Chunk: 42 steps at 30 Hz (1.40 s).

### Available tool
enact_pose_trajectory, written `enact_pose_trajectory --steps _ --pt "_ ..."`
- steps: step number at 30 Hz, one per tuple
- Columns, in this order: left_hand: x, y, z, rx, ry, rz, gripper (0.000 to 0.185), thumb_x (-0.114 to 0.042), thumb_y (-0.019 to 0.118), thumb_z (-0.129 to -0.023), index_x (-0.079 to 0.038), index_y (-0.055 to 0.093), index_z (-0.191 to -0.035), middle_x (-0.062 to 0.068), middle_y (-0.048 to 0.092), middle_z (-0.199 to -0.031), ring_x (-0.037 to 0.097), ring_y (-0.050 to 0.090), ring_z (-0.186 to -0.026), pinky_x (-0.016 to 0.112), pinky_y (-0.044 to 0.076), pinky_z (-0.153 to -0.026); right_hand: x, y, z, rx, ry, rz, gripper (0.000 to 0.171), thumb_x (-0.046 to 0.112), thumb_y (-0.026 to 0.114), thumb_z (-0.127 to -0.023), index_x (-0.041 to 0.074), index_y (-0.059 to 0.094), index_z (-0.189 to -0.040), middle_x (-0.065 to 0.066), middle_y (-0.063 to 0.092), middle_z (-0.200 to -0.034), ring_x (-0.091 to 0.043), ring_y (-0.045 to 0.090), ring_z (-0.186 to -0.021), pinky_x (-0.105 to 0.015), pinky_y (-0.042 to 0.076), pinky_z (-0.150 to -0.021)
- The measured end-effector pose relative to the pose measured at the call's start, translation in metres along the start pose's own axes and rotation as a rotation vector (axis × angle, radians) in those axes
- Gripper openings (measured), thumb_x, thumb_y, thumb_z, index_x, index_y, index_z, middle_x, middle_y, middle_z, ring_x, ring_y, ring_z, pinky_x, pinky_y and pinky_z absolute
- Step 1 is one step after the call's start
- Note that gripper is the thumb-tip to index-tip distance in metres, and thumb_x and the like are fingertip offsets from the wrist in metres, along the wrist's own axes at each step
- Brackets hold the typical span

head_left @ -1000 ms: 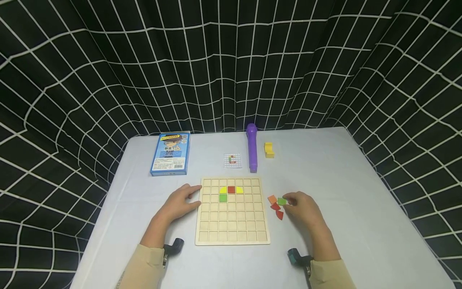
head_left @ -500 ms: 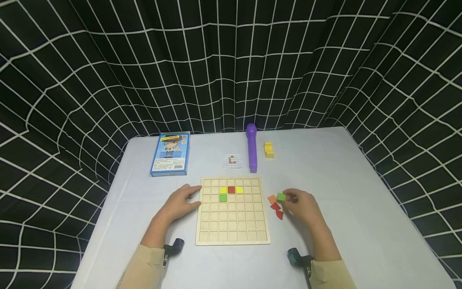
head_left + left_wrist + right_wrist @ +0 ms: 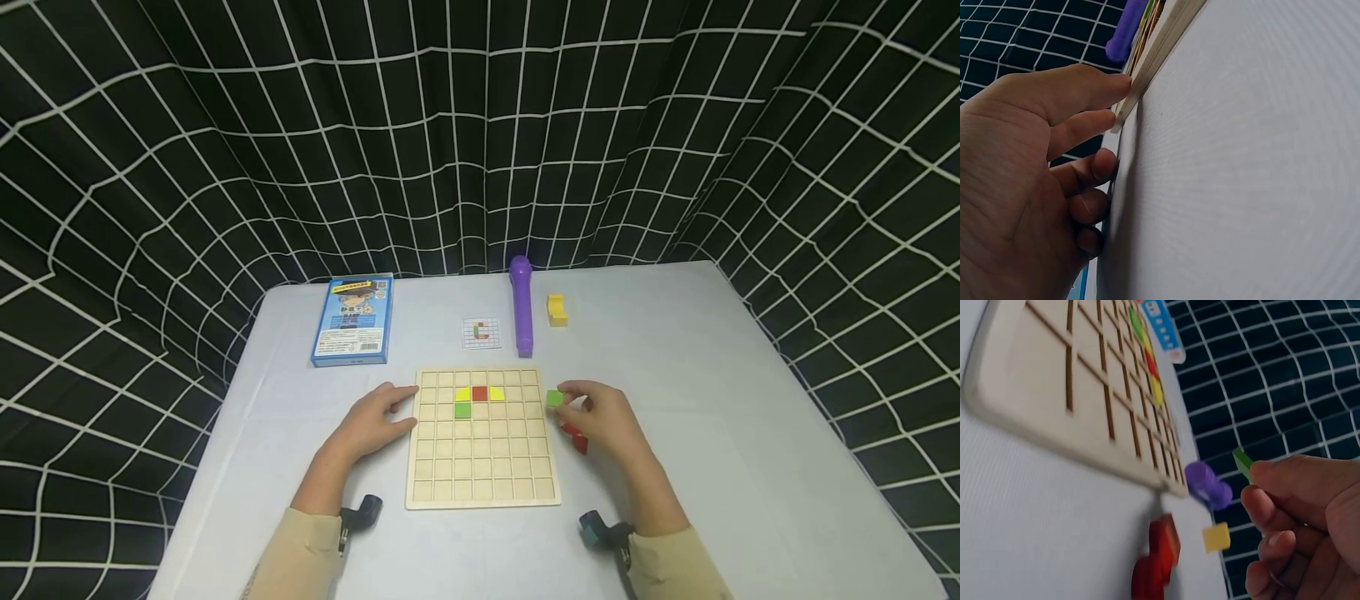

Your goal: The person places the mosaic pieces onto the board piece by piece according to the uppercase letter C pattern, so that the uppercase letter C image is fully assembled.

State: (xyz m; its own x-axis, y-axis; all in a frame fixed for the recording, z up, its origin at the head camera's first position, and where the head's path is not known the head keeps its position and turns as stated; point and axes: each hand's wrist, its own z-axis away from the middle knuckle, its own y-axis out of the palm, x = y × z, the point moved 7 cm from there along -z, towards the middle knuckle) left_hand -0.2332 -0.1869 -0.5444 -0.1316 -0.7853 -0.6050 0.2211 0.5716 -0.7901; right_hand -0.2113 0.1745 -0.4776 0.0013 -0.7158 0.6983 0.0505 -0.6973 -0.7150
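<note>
Right hand (image 3: 603, 421) pinches a green tile (image 3: 555, 398) in its fingers, just right of the wooden grid board (image 3: 483, 467); left hand (image 3: 375, 421), fingers relaxed, steadies the board's left edge.

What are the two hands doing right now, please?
Left hand: open, fingers resting against the wooden board.
Right hand: pinching a green tile.

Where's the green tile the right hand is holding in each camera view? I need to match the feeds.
Head: the green tile is pinched in the right hand, just off the wooden grid board's right edge.
Left wrist: not in view.
Right wrist: only its edge shows, at the fingertips, right of centre.
Shared landmark: the purple cylinder, beyond the board in all three views.
</note>
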Motion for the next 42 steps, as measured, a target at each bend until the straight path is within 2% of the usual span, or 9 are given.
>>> enact_pose_trajectory --steps 6,13,21,24,27,29,42 --pt "0.001 0.001 -0.001 0.000 -0.009 0.009 0.059 -0.031 0.080 -0.088 -0.017 0.063 -0.143 -0.002 0.049 -0.090 0.016 0.047 -0.080 0.036 0.042 -0.072 0.024 0.012 -0.003 0.040 -0.040 -0.043 0.036 0.015 0.079 -0.086 0.005 0.074 -0.120 -0.002 0.068 -0.095 -0.013 0.045 -0.048 -0.029 0.036 -0.043" --pt "0.002 0.002 -0.001 0.010 -0.018 0.004 0.059 -0.033 0.080 -0.088 -0.018 0.062 -0.143 -0.003 0.049 -0.091 0.015 0.047 -0.081 0.035 0.042 -0.073 0.046 0.032 -0.006 0.073 -0.098 -0.040 0.032 0.016 0.083 -0.084 0.008 0.077 -0.114 0.003 0.068 -0.092 -0.015 0.047 -0.067 -0.030 0.038 -0.054" --pt "0.003 0.002 0.000 0.012 -0.016 0.006 0.059 -0.033 0.079 -0.088 -0.018 0.062 -0.143 -0.004 0.050 -0.091 0.015 0.047 -0.084 0.036 0.041 -0.074 0.067 0.062 -0.002 0.140 -0.226 -0.019 0.025 0.009 0.079 -0.085 0.008 0.078 -0.110 0.009 0.066 -0.087 -0.009 0.045 -0.059 -0.027 0.038 -0.052" --pt "0.002 0.001 0.000 0.009 -0.013 0.010 0.059 -0.033 0.079 -0.089 -0.018 0.062 -0.143 -0.004 0.050 -0.092 0.015 0.047 -0.085 0.036 0.042 -0.075 0.073 0.074 -0.001 0.165 -0.252 0.009 0.022 0.013 0.081 -0.086 0.010 0.078 -0.108 0.011 0.066 -0.087 -0.007 0.051 -0.062 -0.028 0.044 -0.058" --pt "0.002 0.001 -0.001 0.006 -0.013 0.016 0.059 -0.032 0.079 -0.089 -0.018 0.062 -0.143 -0.004 0.050 -0.092 0.015 0.047 -0.085 0.036 0.042 -0.075 0.077 0.086 -0.001 0.180 -0.263 0.034 0.022 0.015 0.083 -0.085 0.011 0.079 -0.106 0.010 0.067 -0.087 -0.009 0.060 -0.075 -0.032 0.050 -0.071" --pt "0.001 0.001 -0.001 0.006 -0.013 0.019 0.058 -0.031 0.080 -0.089 -0.018 0.062 -0.143 -0.004 0.050 -0.092 0.015 0.047 -0.085 0.037 0.042 -0.075 0.079 0.093 -0.001 0.188 -0.262 0.050 0.021 0.016 0.083 -0.085 0.011 0.079 -0.105 0.010 0.067 -0.086 -0.009 0.062 -0.080 -0.034 0.051 -0.075" --pt "0.004 0.002 -0.001 0.001 -0.015 -0.002 0.058 -0.035 0.079 -0.089 -0.020 0.063 -0.143 -0.005 0.052 -0.093 0.015 0.049 -0.086 0.036 0.044 -0.078 0.086 0.119 -0.003 0.163 -0.272 0.179 0.021 0.010 0.083 -0.078 0.009 0.081 -0.099 0.010 0.060 -0.075 -0.011 0.053 -0.070 -0.029 0.046 -0.064"
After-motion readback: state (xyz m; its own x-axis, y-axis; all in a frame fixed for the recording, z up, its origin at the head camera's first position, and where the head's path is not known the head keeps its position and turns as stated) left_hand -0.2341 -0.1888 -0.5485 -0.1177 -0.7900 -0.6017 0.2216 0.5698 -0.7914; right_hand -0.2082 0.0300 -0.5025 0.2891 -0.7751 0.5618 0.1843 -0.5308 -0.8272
